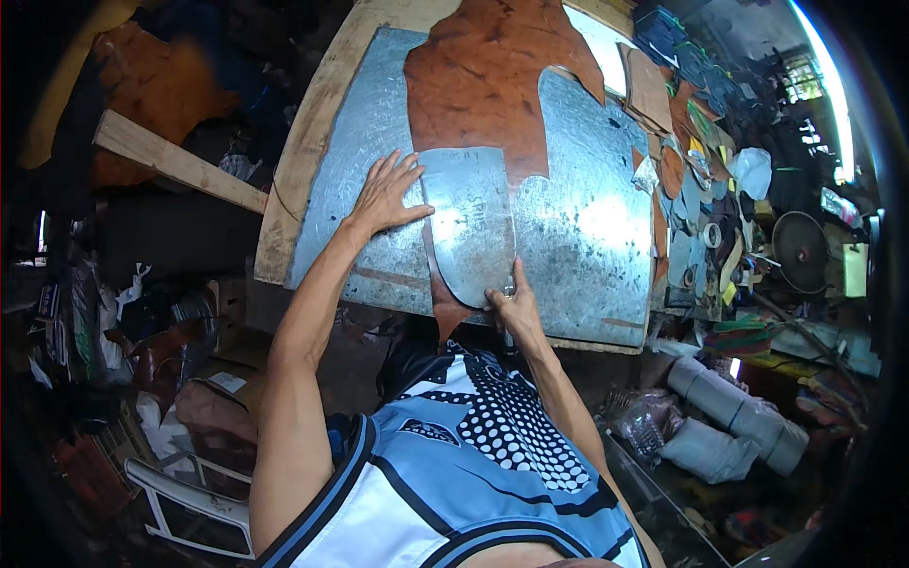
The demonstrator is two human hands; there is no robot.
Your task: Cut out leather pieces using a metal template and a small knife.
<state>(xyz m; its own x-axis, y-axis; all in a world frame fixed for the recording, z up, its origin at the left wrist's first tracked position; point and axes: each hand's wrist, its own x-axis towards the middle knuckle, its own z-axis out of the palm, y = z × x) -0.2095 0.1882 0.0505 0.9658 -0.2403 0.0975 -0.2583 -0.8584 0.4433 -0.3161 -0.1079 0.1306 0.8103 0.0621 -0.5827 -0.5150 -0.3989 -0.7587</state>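
Note:
A brown leather hide (483,85) stretches across a metal-topped table (587,256), and a narrow strip of it hangs past the front edge. Over its near part lies a flat grey template (469,222) with a rounded near end and handwriting on it. My left hand (386,197) is open, fingers spread, pressing at the template's left edge. At the template's lower right edge is my right hand (514,308), its fingers closed round something small and partly shiny that I cannot make out. The thumb tip touches the template's rounded end.
Leather pieces (649,90) and scraps pile up along the table's right side, near a round fan (800,253). A wooden beam (175,159) juts toward the table from the left. Wrapped rolls (739,412) lie at lower right, a white chair frame (185,497) at lower left.

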